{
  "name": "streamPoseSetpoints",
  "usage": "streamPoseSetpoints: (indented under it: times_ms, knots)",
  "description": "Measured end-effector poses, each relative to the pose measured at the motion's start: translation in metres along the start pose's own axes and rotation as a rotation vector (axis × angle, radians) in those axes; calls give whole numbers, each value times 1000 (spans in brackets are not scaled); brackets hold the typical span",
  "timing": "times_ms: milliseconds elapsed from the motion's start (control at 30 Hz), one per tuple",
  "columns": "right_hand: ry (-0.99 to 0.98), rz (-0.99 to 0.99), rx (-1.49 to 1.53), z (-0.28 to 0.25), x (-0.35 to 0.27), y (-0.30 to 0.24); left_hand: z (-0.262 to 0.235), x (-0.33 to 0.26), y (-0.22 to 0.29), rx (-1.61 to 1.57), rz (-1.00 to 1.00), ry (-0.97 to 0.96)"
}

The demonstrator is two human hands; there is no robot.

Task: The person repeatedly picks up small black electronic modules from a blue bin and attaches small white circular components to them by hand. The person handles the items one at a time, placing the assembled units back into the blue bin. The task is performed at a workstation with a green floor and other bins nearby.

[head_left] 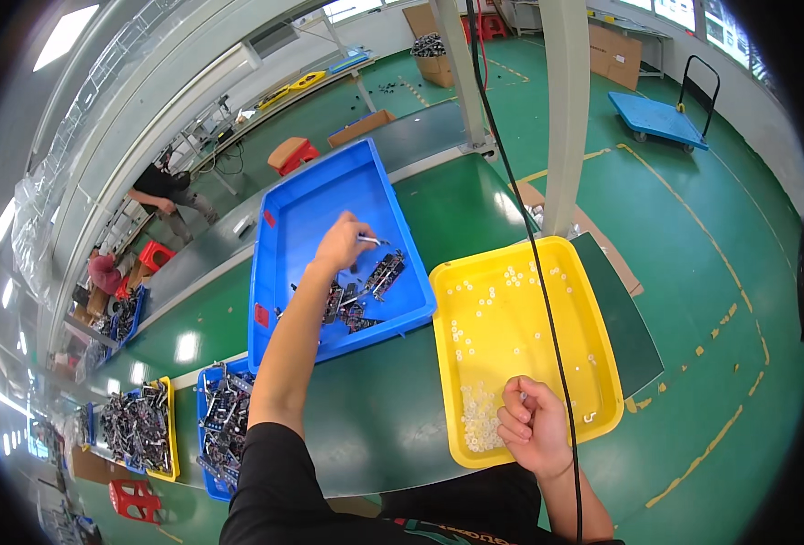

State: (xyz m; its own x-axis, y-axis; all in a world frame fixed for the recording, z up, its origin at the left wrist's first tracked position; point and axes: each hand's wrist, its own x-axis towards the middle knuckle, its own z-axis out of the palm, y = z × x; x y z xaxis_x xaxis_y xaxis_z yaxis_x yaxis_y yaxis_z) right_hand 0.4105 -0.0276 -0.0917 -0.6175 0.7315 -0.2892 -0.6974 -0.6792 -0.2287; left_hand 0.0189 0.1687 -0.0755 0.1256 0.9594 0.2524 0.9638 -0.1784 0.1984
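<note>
My left hand [341,243] is over the big blue tray [316,191], its fingers closed on a small silvery rod-shaped part [367,239]. Just below it in the tray lie several dark metal-and-plastic assemblies [386,275], some heaped together behind my forearm. My right hand [536,429] is above the near part of the yellow tray [529,363], fingers curled in and thumb against them. Whatever it pinches is too small to make out. Beside that hand is a pile of small whitish, ring-like pieces [479,418]; similar ones are scattered across the tray's far half.
A black cable [536,245] hangs in front of the yellow tray, near a pale upright post [564,118]. To the left stand a blue bin [225,427] and a yellow-rimmed bin [138,427], both full of metal parts. A co-worker [170,195] is beyond the bench.
</note>
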Motion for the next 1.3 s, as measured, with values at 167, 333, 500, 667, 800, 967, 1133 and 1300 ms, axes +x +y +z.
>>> streamPoseSetpoints:
  times_ms: [167,333,500,667,800,967,1133,1300]
  knots:
    - [4,-64,-51,-5,3,-6,-40,-33,50,162,-26,429]
    - [107,-152,-272,24,14,-8,-66,-90,91,-890,-491,316]
    - [71,-128,-451,37,27,-10,-47,-154,133,-1495,-506,300]
    - [83,19,-633,61,50,-10,-26,-185,146,-1721,-482,284]
    - [21,153,-664,77,67,2,-8,-195,145,-1647,-458,291]
    - [-30,209,-603,73,86,19,-10,-204,149,-1700,-481,297]
    - [-31,74,-711,61,96,26,-3,-210,143,-1613,-494,239]
    - [62,-26,-762,56,98,23,0,-213,144,-1842,-514,211]
